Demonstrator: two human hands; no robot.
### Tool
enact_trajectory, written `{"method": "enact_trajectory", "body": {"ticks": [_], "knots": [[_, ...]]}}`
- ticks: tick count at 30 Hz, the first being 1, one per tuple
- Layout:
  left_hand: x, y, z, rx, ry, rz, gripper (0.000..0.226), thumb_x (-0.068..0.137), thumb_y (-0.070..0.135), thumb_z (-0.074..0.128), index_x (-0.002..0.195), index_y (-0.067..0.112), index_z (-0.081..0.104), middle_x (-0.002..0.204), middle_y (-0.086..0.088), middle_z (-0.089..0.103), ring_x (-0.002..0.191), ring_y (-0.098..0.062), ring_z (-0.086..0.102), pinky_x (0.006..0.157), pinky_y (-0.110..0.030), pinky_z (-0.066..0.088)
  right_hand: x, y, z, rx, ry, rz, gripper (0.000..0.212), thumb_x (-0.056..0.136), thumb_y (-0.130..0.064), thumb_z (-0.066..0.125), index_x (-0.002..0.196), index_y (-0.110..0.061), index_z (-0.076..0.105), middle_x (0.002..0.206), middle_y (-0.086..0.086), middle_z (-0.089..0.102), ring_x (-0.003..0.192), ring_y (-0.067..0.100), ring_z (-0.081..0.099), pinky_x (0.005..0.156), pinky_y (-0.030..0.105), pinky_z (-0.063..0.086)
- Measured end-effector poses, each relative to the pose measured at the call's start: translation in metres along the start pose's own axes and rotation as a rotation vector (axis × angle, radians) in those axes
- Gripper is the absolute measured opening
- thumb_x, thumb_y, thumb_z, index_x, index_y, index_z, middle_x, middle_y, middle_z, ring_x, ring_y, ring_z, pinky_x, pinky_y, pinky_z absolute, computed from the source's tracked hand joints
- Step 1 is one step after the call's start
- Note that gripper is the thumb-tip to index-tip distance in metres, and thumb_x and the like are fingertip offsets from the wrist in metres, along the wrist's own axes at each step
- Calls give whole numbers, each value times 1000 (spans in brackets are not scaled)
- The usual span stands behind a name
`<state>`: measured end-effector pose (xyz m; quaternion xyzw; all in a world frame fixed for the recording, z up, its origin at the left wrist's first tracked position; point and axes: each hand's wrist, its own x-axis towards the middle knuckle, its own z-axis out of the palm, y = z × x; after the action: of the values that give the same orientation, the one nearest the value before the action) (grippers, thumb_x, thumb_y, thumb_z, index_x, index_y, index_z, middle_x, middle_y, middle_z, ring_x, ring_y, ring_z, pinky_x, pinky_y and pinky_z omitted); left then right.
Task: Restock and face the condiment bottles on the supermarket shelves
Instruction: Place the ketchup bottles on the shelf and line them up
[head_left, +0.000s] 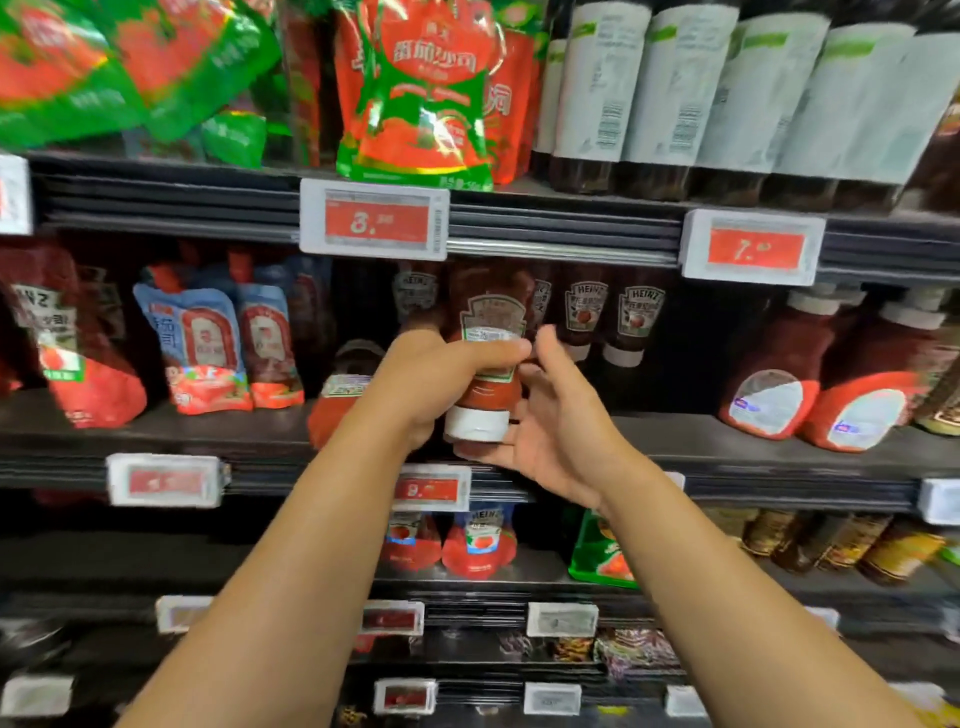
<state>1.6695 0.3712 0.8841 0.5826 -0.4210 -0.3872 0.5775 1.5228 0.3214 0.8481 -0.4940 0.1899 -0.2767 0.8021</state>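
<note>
Heinz bottle (485, 332) is gripped by left hand (426, 384), cap-down at shelf (727, 441) front edge; right hand (550, 421), fingers relaxed, cups its white cap (475, 423).

Dark red ketchup bottle (485, 332) with white cap (477, 423), red-and-green pouches (415, 93), red price tags (375, 221), black shelves (727, 441)

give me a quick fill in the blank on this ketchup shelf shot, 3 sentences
1. The left hand grips a ketchup bottle whose white cap points ____.
2. The right hand supports the bottle from ____ its cap.
3. The price tag directly above the held bottle starts with the digit ____.

Missing words: down; under; 3
</note>
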Motion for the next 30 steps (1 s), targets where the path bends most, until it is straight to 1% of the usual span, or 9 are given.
{"method": "enact_trajectory", "body": {"ticks": [3, 6, 8, 12, 15, 17, 21, 26, 30], "knots": [[8, -6, 16, 11, 50, -54, 89, 40, 50, 96, 111, 4, 69, 92, -7, 79, 84, -24, 78, 84, -46, 63, 0, 1, -13, -329, 50, -103, 69, 80, -43, 80, 135, -12, 54, 130, 12, 69, 121, 24, 67, 108, 49, 50], [14, -8, 18, 39, 58, -61, 69, 49, 41, 96, 106, 11, 72, 88, -5, 80, 80, -22, 78, 79, -45, 64, 8, -6, -18, -853, 199, -264, 40, 64, -44, 86, 100, -41, 70, 100, -3, 78, 96, 13, 75, 91, 41, 60], [15, -8, 17, 64, 82, -62, 52, 59, 31, 94, 103, 12, 73, 87, -5, 79, 76, -20, 78, 72, -42, 65, 18, -7, -20, -931, 238, -319, 32, 59, -49, 83, 88, -38, 75, 88, -8, 78, 85, 8, 74, 77, 33, 59], [22, 0, 8, 395, 193, -57, 42, 66, 38, 85, 97, 16, 69, 93, -3, 75, 64, -12, 72, 57, -23, 57, 43, -3, -19, -1021, 325, -307, 57, 62, -41, 94, 110, -24, 69, 97, -10, 73, 92, 9, 69, 79, 27, 53], [33, 17, -6, 670, 197, 1, 78, 60, 56, 78, 128, 22, 62, 125, -4, 66, 106, -22, 66, 90, -32, 53, 61, -2, -10, -1067, 382, -316, 63, 63, -44, 94, 113, -31, 57, 103, -16, 67, 95, 7, 65, 81, 20, 52], [41, 25, -17, 733, 165, 49, 81, 73, 57, 79, 143, 26, 53, 142, -4, 57, 124, -24, 57, 93, -26, 43, 76, -3, -3, -1150, 394, -225, 80, 66, -54, 90, 131, -22, 58, 124, -1, 68, 112, 20, 64, 93, 30, 52], [49, 23, -40, 731, 160, 46, 81, 77, 52, 80, 147, 26, 49, 142, 2, 56, 123, -21, 56, 86, -21, 39, 94, 0, 11, -1344, 343, 49, 85, 75, -72, 73, 140, -20, 60, 142, 7, 61, 129, 28, 55, 91, 28, 40], [47, 16, -63, 525, 120, 105, 46, 70, 25, 90, 109, 38, 69, 99, 23, 68, 92, 7, 66, 63, -8, 47, 92, 14, 12, -1193, 421, -224, 97, 63, -61, 90, 141, -20, 50, 135, 7, 62, 122, 26, 59, 97, 33, 50], [47, 6, -67, 466, 145, 221, 83, 62, 23, 96, 136, 27, 56, 127, 5, 67, 115, -14, 64, 100, -33, 53, 92, 16, 12, -1174, 384, -274, 107, 63, -58, 91, 150, -21, 39, 145, 7, 56, 133, 26, 52, 109, 39, 46]]}}
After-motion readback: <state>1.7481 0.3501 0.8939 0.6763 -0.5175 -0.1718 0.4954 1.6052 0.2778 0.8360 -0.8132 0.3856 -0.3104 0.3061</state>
